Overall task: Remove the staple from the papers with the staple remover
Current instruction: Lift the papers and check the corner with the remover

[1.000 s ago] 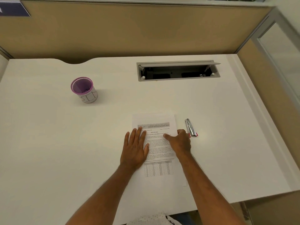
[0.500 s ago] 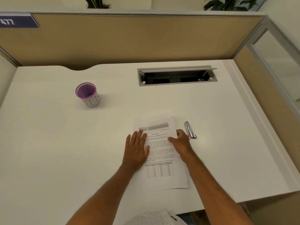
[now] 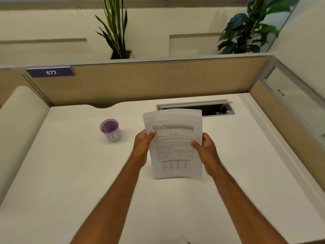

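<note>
The printed papers (image 3: 173, 143) are lifted off the white desk (image 3: 70, 173) and held nearly upright, facing me, in the middle of the head view. My left hand (image 3: 142, 147) grips their left edge, thumb on the front. My right hand (image 3: 205, 148) grips the right edge the same way. The staple is too small to make out. The staple remover is hidden from view, likely behind the papers or my right hand.
A purple-rimmed cup (image 3: 110, 130) stands on the desk to the left of the papers. An open grey cable tray (image 3: 216, 108) is set into the desk behind them. Tan partition walls (image 3: 158, 81) enclose the back and right sides.
Both hands went from lying flat on the papers to gripping their side edges and raising them off the desk. The camera tilted up, and the staple remover beside my right hand dropped out of sight.
</note>
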Available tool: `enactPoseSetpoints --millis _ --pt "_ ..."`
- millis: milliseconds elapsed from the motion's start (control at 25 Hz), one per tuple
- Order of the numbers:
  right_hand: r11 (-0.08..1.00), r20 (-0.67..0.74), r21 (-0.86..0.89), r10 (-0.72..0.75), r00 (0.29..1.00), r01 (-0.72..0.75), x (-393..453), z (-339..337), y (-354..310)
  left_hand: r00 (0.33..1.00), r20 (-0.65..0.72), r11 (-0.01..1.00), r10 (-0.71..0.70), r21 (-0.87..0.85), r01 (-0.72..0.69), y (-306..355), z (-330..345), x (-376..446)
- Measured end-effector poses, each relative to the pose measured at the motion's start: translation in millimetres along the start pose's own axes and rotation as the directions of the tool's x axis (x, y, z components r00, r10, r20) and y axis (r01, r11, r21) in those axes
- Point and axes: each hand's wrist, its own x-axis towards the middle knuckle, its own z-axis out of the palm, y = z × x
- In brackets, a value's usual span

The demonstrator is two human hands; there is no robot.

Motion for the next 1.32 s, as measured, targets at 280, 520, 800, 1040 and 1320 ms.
enactPoseSetpoints --millis 280,520,800,1040,1320 --pt "0.963 -0.061 0.028 -0.266 0.962 0.268 -0.5 12.3 -45.7 0.951 -0.009 0.948 0.310 0.084 -0.308 64.5 0.2 -8.6" --pt "0.992 -0.048 0.062 -0.109 0.993 0.111 -0.6 26.0 -6.0 0.987 -0.021 0.984 0.157 0.092 -0.155 13.3 0.9 -18.5" --pt "0.987 -0.100 0.083 -0.129 0.987 0.138 8.0 24.9 2.2 0.980 -0.061 0.979 0.189 0.086 -0.184 4.3 -8.5 -11.3" --pt "0.996 -0.079 0.053 -0.066 0.995 0.070 12.7 34.7 37.7 0.986 -0.127 0.994 0.109 0.037 -0.105 -20.2 -2.0 -12.7" --pt "0.868 -0.289 -0.496 -0.129 0.948 -0.033 17.3 -9.9 85.5 0.979 -0.125 0.985 0.162 0.083 -0.152 -10.5 -4.1 -6.8"
